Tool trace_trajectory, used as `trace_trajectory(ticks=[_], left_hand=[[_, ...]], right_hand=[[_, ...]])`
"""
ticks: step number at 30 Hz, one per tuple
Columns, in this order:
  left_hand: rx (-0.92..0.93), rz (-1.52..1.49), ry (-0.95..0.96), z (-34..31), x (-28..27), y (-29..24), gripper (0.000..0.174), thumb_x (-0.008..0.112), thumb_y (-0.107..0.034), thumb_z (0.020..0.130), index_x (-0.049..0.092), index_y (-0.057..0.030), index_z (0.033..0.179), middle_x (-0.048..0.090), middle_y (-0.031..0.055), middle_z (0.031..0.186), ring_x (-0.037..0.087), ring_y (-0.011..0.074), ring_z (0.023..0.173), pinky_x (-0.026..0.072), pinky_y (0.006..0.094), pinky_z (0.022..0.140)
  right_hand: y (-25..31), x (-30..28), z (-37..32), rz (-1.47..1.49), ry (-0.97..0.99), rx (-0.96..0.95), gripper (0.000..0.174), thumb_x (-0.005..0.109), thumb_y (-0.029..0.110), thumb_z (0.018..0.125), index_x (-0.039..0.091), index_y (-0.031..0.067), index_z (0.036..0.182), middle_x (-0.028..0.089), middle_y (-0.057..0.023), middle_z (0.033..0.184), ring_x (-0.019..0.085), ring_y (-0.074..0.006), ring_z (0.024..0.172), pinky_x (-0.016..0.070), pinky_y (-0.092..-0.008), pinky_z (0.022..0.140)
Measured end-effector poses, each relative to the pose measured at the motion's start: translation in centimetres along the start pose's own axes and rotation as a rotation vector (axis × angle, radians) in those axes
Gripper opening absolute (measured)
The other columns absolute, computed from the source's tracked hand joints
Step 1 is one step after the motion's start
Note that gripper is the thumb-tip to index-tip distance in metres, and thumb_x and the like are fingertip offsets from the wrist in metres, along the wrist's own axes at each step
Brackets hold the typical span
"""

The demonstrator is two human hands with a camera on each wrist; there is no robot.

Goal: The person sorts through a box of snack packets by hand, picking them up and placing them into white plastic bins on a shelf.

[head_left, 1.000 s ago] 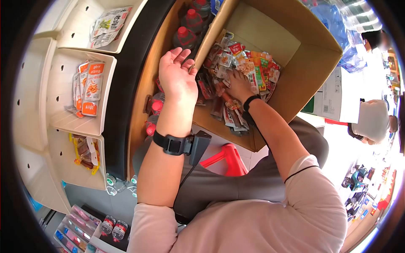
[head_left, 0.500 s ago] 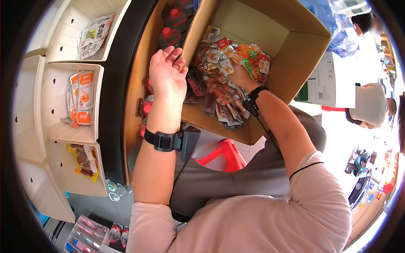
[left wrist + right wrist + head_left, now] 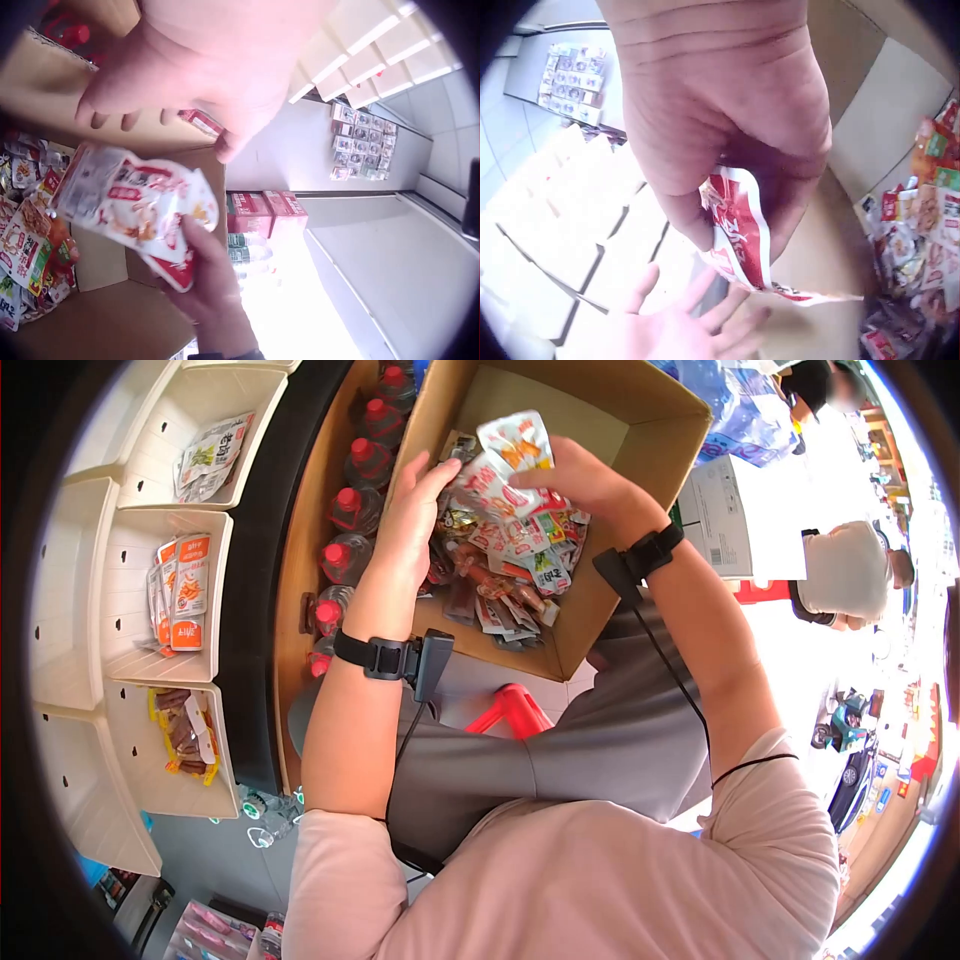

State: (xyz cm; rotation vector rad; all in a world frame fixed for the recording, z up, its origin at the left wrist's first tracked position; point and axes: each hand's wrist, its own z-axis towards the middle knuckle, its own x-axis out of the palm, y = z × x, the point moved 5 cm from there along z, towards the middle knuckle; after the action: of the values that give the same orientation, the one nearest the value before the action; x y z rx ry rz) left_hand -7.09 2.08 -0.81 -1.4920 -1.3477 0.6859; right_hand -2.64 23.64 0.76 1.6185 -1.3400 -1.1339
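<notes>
My right hand (image 3: 585,478) pinches a few white-and-red snack packets (image 3: 490,488) between thumb and fingers, above the open cardboard box (image 3: 655,445). One packet with an orange food picture stands up at the back of the bunch. My left hand (image 3: 408,525) is open beside the box's left wall, palm toward the packets, with its fingertips close to them. In the left wrist view, the packets (image 3: 135,199) hang below the left fingers, apart from them. A pile of mixed snack packets (image 3: 520,565) lies in the box, partly hidden by the held ones.
Left of the box stands a row of red-capped bottles (image 3: 350,510). Beyond a black edge (image 3: 255,580) are white bins, one with orange packets (image 3: 185,595), one with white-and-green packets (image 3: 212,457), another with brown snacks (image 3: 185,735). A red stool (image 3: 515,710) is below.
My right hand has risen from the pile and now holds snack packets above it. My left hand stays beside the box, turned more toward the packets. The box appears further left in view.
</notes>
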Motion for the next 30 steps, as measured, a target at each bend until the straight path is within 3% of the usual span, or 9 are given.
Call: trace_trajectory(ticks=[1,4,8,11,15,20,23,26,30], left_hand=[[0.062,0.021,0.051,-0.5,0.6,-0.9,0.068,0.075,-0.042,0.087,0.053,-0.0007,0.136,0.063,0.0139,0.127,0.056,0.0178,0.121,0.0384,0.038,0.105],[0.075,-0.017,0.354,-1.1,2.2,-2.1,0.063,0.076,-0.039,0.089,0.055,0.0,0.134,0.064,0.0135,0.127,0.057,0.0171,0.12,0.0395,0.0329,0.103],[0.026,-0.068,0.254,0.9,0.6,-0.4,0.034,0.071,-0.029,0.096,0.066,-0.0017,0.116,0.071,0.0049,0.109,0.066,0.0115,0.102,0.048,0.0283,0.093],[0.08,-0.065,0.077,1.5,-0.5,-0.6,0.031,0.07,-0.028,0.098,0.067,-0.0016,0.115,0.072,0.0041,0.106,0.067,0.0101,0.094,0.0514,0.0273,0.086],[0.076,-0.064,0.005,1.9,-1.1,-0.5,0.029,0.068,-0.027,0.098,0.067,-0.0008,0.112,0.072,0.0056,0.106,0.067,0.01,0.095,0.0511,0.0279,0.086],[0.058,-0.09,0.005,1.9,-1.5,-0.4,0.03,0.067,-0.027,0.099,0.067,-0.0003,0.114,0.072,0.0056,0.107,0.066,0.0099,0.096,0.0506,0.0281,0.086],[0.053,-0.112,0.02,2.0,-1.8,-0.3,0.032,0.067,-0.028,0.099,0.066,0.0,0.116,0.072,0.006,0.109,0.066,0.0103,0.096,0.0504,0.0283,0.087],[0.046,-0.118,0.022,1.9,-1.9,-0.4,0.033,0.067,-0.028,0.099,0.066,0.0001,0.117,0.072,0.0065,0.11,0.066,0.0105,0.096,0.0503,0.0283,0.087],[0.016,-0.116,0.02,1.9,-2.0,-0.3,0.034,0.067,-0.028,0.099,0.066,0.0,0.118,0.072,0.0068,0.11,0.066,0.0108,0.097,0.0502,0.0283,0.088]], right_hand=[[2.4,0.7,-0.8,0.051,0.007,-0.041,0.043,0.08,0.016,0.084,0.065,-0.0039,0.118,0.073,-0.0117,0.11,0.07,-0.0177,0.093,0.0557,-0.0331,0.085],[4.9,1.8,-0.9,0.192,0.023,-0.112,0.042,0.078,0.018,0.088,0.063,-0.0048,0.12,0.072,-0.012,0.112,0.07,-0.017,0.094,0.0568,-0.0331,0.083],[3.5,0.9,0.3,0.269,-0.146,-0.13,0.039,0.073,0.02,0.094,0.061,-0.0051,0.122,0.072,-0.0123,0.11,0.071,-0.0168,0.094,0.0577,-0.0328,0.082],[-2.4,-1.3,1.8,0.126,-0.349,0.05,0.037,0.072,0.022,0.093,0.064,-0.0041,0.119,0.073,-0.0131,0.108,0.071,-0.0175,0.094,0.0577,-0.0345,0.08],[-14.4,-0.5,3.9,-0.592,-0.134,0.143,0.047,0.072,0.04,0.089,0.07,-0.0015,0.112,0.073,-0.0198,0.105,0.071,-0.0326,0.095,0.0538,-0.0436,0.088],[-28.3,-0.4,3.1,-0.95,-0.368,0.258,0.042,0.066,0.028,0.087,0.068,0.0027,0.12,0.058,-0.0213,0.133,0.054,-0.0357,0.127,0.0475,-0.0478,0.102],[-24.5,0.9,1.8,-0.923,-0.226,0.295,0.048,0.065,0.023,0.086,0.061,0.006,0.131,0.053,-0.0197,0.136,0.049,-0.038,0.131,0.0469,-0.0477,0.104],[-23.7,0.1,2.1,-0.974,-0.585,0.229,0.057,0.07,0.022,0.084,0.054,0.0076,0.137,0.056,-0.0202,0.131,0.051,-0.0396,0.127,0.0489,-0.0471,0.101],[-23.6,0.4,2.2,-0.838,-0.643,0.403,0.062,0.077,0.022,0.079,0.053,0.0051,0.133,0.06,-0.0223,0.126,0.055,-0.0413,0.122,0.0497,-0.0495,0.098]])
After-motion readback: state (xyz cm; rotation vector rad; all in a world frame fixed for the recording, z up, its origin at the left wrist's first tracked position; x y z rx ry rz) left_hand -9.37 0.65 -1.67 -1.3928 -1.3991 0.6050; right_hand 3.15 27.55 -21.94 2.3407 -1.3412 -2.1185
